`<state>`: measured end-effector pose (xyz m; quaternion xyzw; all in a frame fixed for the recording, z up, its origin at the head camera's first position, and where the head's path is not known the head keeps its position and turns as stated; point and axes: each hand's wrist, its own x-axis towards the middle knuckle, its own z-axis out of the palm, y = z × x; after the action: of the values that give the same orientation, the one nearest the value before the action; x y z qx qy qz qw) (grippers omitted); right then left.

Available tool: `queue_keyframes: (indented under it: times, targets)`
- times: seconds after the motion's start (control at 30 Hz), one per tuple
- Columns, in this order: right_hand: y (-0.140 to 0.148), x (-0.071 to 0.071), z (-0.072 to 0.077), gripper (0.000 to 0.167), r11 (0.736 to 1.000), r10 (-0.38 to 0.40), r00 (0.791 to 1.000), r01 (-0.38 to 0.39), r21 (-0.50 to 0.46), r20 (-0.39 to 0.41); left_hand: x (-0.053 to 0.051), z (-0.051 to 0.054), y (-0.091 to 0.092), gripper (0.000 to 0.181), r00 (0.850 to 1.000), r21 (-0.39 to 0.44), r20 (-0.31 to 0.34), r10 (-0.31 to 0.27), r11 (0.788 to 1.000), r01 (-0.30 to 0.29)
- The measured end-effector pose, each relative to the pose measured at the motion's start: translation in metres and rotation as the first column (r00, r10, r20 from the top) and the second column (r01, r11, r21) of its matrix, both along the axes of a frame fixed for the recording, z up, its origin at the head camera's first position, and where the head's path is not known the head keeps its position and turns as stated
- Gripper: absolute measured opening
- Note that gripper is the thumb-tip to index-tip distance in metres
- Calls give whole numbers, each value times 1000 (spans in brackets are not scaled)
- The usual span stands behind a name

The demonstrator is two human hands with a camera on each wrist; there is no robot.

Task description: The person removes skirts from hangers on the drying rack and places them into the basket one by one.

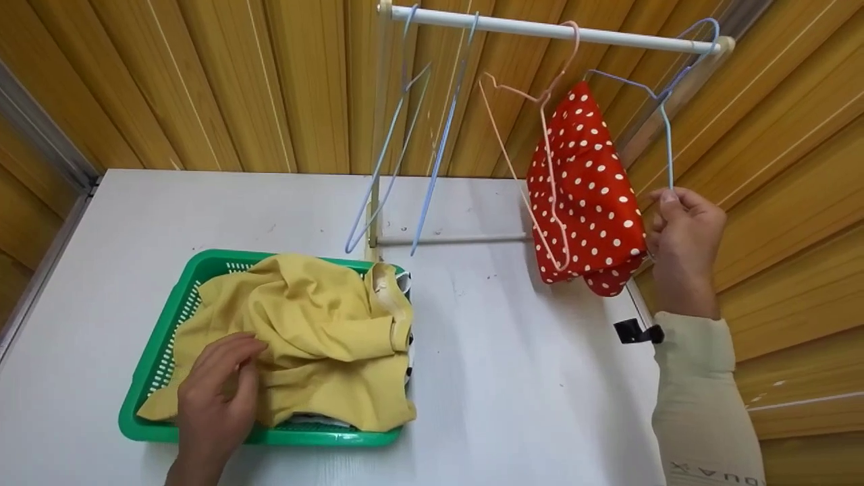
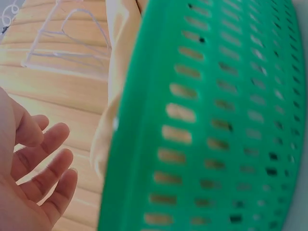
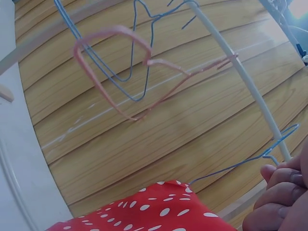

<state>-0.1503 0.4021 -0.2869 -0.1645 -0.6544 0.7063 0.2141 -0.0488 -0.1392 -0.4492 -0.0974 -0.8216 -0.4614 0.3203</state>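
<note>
At the right end of the rack, my right hand [image 1: 687,233] pinches the side of a blue clothes hanger [image 1: 669,145] whose hook is over the bar. A red cloth with white dots [image 1: 587,192] hangs from this hanger; its kind is unclear. Over the near left part of a yellow garment [image 1: 317,331] is my left hand [image 1: 219,398], fingers loosely bent and gripping nothing. That garment lies rumpled in a green basket [image 1: 324,438]. The left wrist view shows the same hand [image 2: 38,168] beside the basket's slotted wall [image 2: 192,130].
A white bar [image 1: 526,27] crosses the top of the rack. On it hang a pink hanger [image 1: 548,155], close to the dotted cloth, and two blue hangers [image 1: 445,128] farther left. Wood-patterned walls [image 1: 796,223] bound the white tabletop [image 1: 499,378] behind and at right.
</note>
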Motion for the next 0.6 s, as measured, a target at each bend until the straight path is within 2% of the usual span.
queue_keyframes:
  times: [0.1, 0.17, 0.23, 0.33, 0.4, 0.43, 0.47, 0.5, 0.53, 0.6]
  targets:
    - [-4, 3, 4, 25, 1000, 8, 1000, -8, -10, -20, -5, 5, 11, 33, 996, 44, -77, -47, 998, 50]
    - [-7, 5, 6, 26, 1000, 10, 999, -11, -8, -32, -7, 11, 22, 33, 988, 66, -132, -86, 993, 95]
    - [-11, 9, 7, 27, 1000, 14, 999, -14, -2, -37, -7, 19, 37, 34, 978, 80, -159, -133, 986, 147]
    - [-18, 16, 7, 28, 1000, 14, 999, -14, 2, -46, -3, 35, 64, 39, 957, 95, -169, -237, 962, 256]
    - [-23, 22, 8, 29, 1000, 12, 998, -13, -19, -65, 1, 45, 84, 42, 934, 116, -129, -333, 931, 348]
    - [-25, 26, 8, 29, 999, 8, 997, -10, -32, -78, 3, 49, 95, 43, 915, 134, -104, -390, 906, 401]
    - [-28, 29, 9, 28, 999, 3, 996, -7, -42, -91, 5, 53, 106, 43, 889, 158, -71, -453, 875, 458]
    - [-31, 32, 11, 28, 998, 3, 994, -9, -58, -110, 6, 56, 116, 42, 854, 187, -29, -519, 837, 515]
    - [-33, 34, 12, 28, 998, 4, 992, -12, -69, -124, 5, 59, 127, 39, 814, 223, 36, -580, 798, 559]
    - [-39, 39, 16, 26, 995, 15, 988, -30, -96, -153, -3, 67, 146, 34, 714, 309, 191, -674, 732, 607]
